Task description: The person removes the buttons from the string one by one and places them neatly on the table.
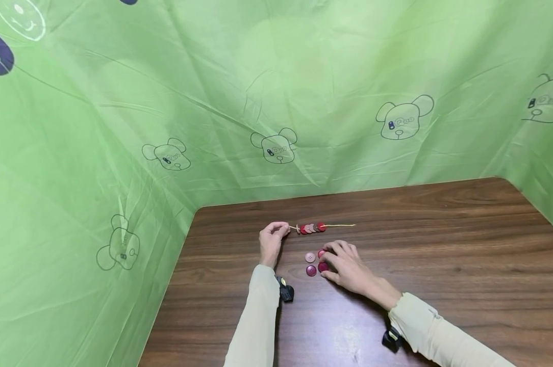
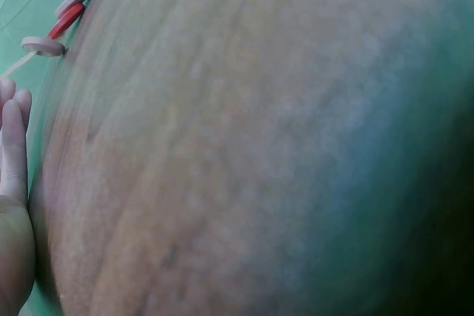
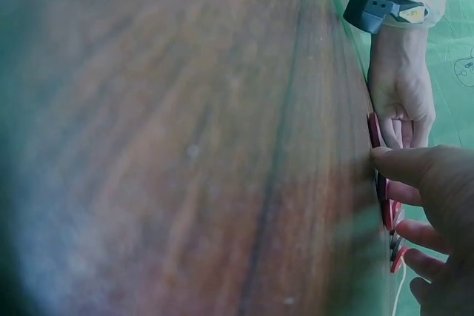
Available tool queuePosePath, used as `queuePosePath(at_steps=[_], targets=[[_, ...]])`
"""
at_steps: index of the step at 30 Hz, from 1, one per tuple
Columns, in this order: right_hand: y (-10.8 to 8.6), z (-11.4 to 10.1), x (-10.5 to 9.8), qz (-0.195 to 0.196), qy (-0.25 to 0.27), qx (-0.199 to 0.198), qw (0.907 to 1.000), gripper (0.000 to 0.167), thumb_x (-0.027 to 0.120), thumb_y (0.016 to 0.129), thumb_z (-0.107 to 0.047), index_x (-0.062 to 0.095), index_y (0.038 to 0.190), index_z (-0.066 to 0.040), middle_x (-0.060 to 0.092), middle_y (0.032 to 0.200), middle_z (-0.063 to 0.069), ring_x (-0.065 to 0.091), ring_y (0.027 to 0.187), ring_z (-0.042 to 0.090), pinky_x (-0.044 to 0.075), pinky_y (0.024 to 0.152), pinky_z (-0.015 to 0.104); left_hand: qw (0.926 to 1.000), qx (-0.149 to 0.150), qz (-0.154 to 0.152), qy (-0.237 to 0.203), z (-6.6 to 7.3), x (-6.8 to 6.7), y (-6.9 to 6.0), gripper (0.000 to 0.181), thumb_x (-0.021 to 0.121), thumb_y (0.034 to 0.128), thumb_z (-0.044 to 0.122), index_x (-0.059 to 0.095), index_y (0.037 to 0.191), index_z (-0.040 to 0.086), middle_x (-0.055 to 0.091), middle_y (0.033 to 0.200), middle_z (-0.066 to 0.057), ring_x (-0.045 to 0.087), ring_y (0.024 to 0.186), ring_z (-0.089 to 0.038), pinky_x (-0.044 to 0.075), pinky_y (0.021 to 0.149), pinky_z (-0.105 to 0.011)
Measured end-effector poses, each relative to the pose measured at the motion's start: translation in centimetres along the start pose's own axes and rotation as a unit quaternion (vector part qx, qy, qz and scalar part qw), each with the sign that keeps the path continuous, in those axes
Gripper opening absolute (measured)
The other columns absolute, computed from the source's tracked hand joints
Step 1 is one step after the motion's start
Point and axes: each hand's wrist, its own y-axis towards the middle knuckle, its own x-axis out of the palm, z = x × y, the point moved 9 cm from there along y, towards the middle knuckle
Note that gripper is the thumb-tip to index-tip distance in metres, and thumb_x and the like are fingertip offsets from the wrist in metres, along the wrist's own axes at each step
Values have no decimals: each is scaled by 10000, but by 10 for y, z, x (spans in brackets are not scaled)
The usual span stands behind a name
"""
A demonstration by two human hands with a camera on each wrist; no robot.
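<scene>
A pale string point(image 1: 341, 225) runs through a row of red, pink and brown buttons point(image 1: 309, 228) lying on the table. At the row's left end my left hand point(image 1: 272, 242) pinches the string between thumb and fingertips. In the left wrist view, a pale button point(image 2: 43, 46) and a red button point(image 2: 67, 20) hang on it near that hand. My right hand point(image 1: 350, 267) is over the loose buttons, fingers spread and slightly bent. Its fingertips partly cover a red button point(image 1: 321, 253) and a magenta button point(image 1: 323, 266); whether they touch them cannot be told.
Left of the right hand lie a pink button point(image 1: 310, 257) and a dark magenta button point(image 1: 310, 270). The brown wooden table point(image 1: 442, 229) is bounded by a green sheet point(image 1: 331, 102) behind and at the sides. Each wrist wears a black camera point(image 1: 285, 289).
</scene>
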Motion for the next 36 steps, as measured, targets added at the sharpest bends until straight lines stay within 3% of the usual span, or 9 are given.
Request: queuePosePath(at_steps=[8, 16, 30, 36], targets=[[1, -1, -1, 111, 102, -43, 9999, 272, 802, 753, -273, 676, 956, -144, 581, 1182, 115, 453, 1138, 308, 343, 944, 526, 9999, -52, 35, -120, -6, -1, 4, 181, 685, 846, -5, 672, 971, -135, 679, 943, -308, 680, 872, -396, 573, 814, -434], [14, 15, -13, 214, 275, 415, 9985, 239, 771, 793, -292, 682, 966, -153, 589, 1203, 119, 458, 1158, 321, 331, 954, 534, 9994, -32, 174, -285, -32, -2, 16, 162, 713, 829, 14, 696, 948, -95, 711, 893, -224, 693, 746, -176, 577, 706, -236], [40, 62, -12, 376, 372, 1194, 9914, 306, 754, 806, -255, 671, 1059, -105, 577, 1202, 129, 448, 1157, 353, 321, 931, 515, 9994, 72, 295, -138, -32, -4, 15, 142, 721, 835, 50, 711, 922, -62, 717, 841, -159, 665, 696, -84, 569, 685, -209], [46, 74, -7, 425, 280, 1384, 9891, 400, 747, 814, -253, 644, 1167, -96, 537, 1252, 163, 396, 1192, 378, 294, 962, 535, 9997, 3, 217, -142, -32, -4, 16, 152, 720, 839, 58, 712, 936, -60, 716, 880, -191, 680, 733, -122, 568, 700, -209]])
